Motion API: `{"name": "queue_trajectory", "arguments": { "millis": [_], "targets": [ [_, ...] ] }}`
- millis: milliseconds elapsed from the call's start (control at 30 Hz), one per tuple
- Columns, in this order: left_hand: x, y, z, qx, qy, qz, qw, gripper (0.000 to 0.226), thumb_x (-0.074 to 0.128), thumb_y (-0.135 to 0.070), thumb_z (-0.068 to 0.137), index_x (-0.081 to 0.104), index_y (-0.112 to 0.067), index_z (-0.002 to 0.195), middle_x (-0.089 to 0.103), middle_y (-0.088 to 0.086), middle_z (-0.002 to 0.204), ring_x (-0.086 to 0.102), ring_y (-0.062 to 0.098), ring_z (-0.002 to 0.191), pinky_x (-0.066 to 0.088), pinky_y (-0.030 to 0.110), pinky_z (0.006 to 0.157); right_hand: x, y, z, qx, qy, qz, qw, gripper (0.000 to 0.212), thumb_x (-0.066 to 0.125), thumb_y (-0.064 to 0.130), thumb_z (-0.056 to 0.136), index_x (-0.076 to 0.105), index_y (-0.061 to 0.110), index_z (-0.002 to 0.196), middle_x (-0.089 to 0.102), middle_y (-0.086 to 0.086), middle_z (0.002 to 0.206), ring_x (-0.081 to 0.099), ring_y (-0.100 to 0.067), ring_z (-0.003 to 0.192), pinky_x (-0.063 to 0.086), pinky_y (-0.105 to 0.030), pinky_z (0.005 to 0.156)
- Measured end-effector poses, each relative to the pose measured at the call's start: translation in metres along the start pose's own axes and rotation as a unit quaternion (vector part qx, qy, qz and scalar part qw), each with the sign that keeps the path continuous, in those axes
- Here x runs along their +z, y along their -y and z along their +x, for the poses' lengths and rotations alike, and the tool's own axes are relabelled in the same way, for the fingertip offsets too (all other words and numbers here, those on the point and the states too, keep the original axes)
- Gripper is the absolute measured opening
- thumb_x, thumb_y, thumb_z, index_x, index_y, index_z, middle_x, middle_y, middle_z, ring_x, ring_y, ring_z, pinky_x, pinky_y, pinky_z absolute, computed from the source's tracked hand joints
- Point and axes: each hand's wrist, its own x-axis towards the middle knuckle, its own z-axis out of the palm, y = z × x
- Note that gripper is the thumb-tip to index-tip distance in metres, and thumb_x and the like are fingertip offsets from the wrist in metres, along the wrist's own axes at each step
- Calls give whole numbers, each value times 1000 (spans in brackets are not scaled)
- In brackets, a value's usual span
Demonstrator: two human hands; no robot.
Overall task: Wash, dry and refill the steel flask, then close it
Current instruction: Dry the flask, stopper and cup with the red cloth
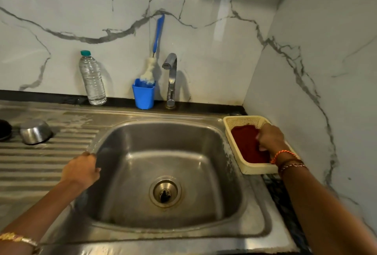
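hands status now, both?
Left hand: curled closed on the sink rim, holding nothing else.
Right hand: closed on the red cloth in the basket.

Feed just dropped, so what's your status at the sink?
Left hand grips sink rim. Right hand on red cloth in basket. Flask not in view.

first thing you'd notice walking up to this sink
The big steel sink basin fills the middle, with nothing in it. At its right edge the right hand grips a dark red cloth lying in a cream plastic basket, while the left hand rests on the basin's left rim. Against the marble wall behind stand a clear water bottle and a blue cup holding a bottle brush, left of the tap.
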Motion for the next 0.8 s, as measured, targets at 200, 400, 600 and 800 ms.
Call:
{"name": "queue_trajectory", "arguments": {
  "millis": [200,400,600,800],
  "targets": [
    [-8,-14,3,18,16,54,998,36,49,-33,93,55,-9,119,56,11,123,55,25,115,43,30,91,30,14,-15,13,63,44,997,40,67,33,83,63,2,106,64,-16,108,59,-32,101,49,-41,91],
    [3,-21,-4,35,10,118,992,36,43,-37,94,53,-14,120,53,8,125,52,22,117,43,28,93,43,12,-11,45,32,-10,998,32,66,23,85,58,5,110,59,-15,113,56,-31,107,45,-38,89],
    [-3,-15,-2,6,7,67,998,38,46,-38,93,56,-9,116,55,11,123,53,27,116,44,34,91,45,14,0,8,23,-40,999,29,63,23,87,57,4,109,60,-16,112,56,-32,107,44,-40,91],
    [-7,-4,-2,-14,-1,-11,1000,42,57,-42,87,62,-12,115,61,14,118,56,33,111,46,38,88,12,-7,8,71,-94,173,978,37,58,21,89,60,-10,109,62,-25,110,59,-37,103,45,-38,81]
  ]
}}
